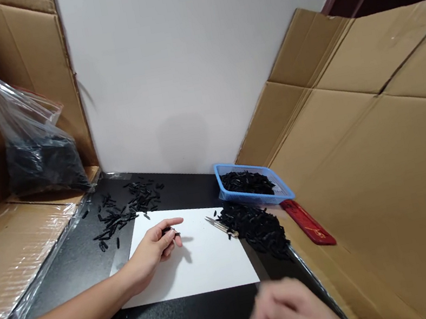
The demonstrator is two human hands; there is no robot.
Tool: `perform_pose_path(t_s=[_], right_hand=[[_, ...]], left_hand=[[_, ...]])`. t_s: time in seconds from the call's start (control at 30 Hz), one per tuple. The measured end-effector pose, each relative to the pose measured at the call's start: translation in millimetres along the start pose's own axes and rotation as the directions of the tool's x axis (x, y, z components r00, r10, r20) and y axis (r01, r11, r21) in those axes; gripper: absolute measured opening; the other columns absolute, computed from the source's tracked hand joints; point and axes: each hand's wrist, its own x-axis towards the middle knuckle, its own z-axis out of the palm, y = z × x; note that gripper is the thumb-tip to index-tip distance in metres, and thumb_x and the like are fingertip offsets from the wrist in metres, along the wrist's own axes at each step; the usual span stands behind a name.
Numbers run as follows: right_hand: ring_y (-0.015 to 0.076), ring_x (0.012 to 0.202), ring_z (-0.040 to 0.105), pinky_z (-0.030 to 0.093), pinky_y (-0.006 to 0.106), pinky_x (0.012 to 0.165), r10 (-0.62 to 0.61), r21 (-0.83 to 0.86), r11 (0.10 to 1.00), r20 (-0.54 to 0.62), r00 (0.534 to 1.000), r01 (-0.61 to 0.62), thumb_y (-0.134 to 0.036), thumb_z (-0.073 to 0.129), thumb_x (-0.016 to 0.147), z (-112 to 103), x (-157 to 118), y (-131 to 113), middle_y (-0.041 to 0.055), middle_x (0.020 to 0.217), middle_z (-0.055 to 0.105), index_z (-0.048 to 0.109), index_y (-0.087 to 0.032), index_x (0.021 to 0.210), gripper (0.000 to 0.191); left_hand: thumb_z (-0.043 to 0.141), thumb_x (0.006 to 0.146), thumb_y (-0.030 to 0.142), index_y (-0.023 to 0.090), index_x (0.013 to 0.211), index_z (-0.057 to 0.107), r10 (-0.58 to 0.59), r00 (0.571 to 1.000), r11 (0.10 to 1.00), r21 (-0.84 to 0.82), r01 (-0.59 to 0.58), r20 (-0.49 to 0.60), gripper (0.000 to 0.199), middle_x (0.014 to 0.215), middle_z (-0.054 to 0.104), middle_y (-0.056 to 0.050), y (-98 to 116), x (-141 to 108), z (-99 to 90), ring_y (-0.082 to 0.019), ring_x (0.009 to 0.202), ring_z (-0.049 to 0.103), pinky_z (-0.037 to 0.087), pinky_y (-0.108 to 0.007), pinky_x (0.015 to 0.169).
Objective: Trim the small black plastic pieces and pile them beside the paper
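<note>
Above the white sheet [206, 259], my left hand [161, 241] pinches a small black piece [166, 230] between thumb and fingers, its index finger stretched out. What kind of part this is does not show clearly. My right hand [286, 306] is at the bottom edge, right of the sheet, smeared by motion with its fingers curled; whether it holds anything is hidden. Metal snips [222, 227] lie on the sheet's right side, tips pointing left. Beside them spreads a dense pile of black pieces [258, 228].
More black strips [123, 211] lie scattered at the back left. A blue basket [257, 198] of black pieces stands behind the pile. A red case [311, 224] lies to the right. Cardboard walls [382, 162] flank the table, with a clear bag [40, 151] at left.
</note>
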Motion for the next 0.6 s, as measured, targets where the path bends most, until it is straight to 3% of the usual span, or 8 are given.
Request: perform_pose_path(t_s=[0.07,0.17,0.27,0.43,0.6], right_hand=[[0.0168,0.058,0.059,0.046,0.029,0.051,-0.072,0.034,0.997,-0.012,0.997,0.072,-0.047,0.057,0.087,11.4,44.1,-21.9,0.0012,0.071,0.062,0.068,-0.027,0.097,0.025],[0.0128,0.052,0.051,0.044,0.027,0.051,-0.242,0.251,0.936,-0.053,0.969,0.247,-0.045,0.075,0.07,45.3,108.6,-42.0,-0.0011,0.07,0.058,0.067,-0.022,0.09,0.031],[0.0143,0.055,0.051,0.043,0.026,0.051,-0.265,0.422,0.871,-0.026,0.964,0.251,-0.043,0.077,0.068,75.4,150.3,-44.0,-0.0008,0.066,0.059,0.065,-0.021,0.082,0.029],[0.0143,0.055,0.048,0.038,0.027,0.056,-0.3,0.461,0.843,-0.028,0.954,0.278,-0.038,0.072,0.074,81.2,172.2,-34.0,-0.0011,0.058,0.059,0.064,-0.02,0.074,0.02],[0.0116,0.053,0.044,0.035,0.025,0.053,-0.186,0.524,0.834,-0.023,0.982,0.171,-0.034,0.077,0.069,67.9,178.9,-28.5,-0.0027,0.058,0.054,0.065,-0.019,0.067,0.019]], left_hand=[[0.063,0.08,0.043,0.015,0.121,0.055,0.015,1.0,1.0,-0.006,-0.015,-0.008,0.05,0.068,0.057,0.002,1.4,-0.4,-0.4,-0.007,0.05,0.028,0.015,-0.026,0.05],[0.061,0.08,0.047,0.015,0.121,0.056,0.035,0.999,0.999,-0.018,-0.036,-0.033,0.052,0.062,0.053,0.004,2.2,1.2,-2.5,-0.007,0.049,0.028,0.015,-0.026,0.05],[0.063,0.078,0.049,0.013,0.117,0.059,0.059,0.995,0.998,0.004,-0.059,-0.083,0.053,0.053,0.042,0.008,0.0,7.1,-7.8,-0.007,0.047,0.027,0.015,-0.025,0.05],[0.064,0.075,0.049,0.013,0.116,0.057,0.067,0.991,0.997,0.046,-0.062,-0.113,0.055,0.055,0.048,0.007,-5.9,18.9,-18.4,-0.007,0.046,0.03,0.015,-0.024,0.048],[0.056,0.082,0.049,0.016,0.094,0.058,0.017,0.986,1.0,0.013,-0.015,-0.167,0.035,0.052,0.055,0.004,-8.1,25.5,-19.6,-0.008,0.045,0.028,0.014,-0.025,0.047]])
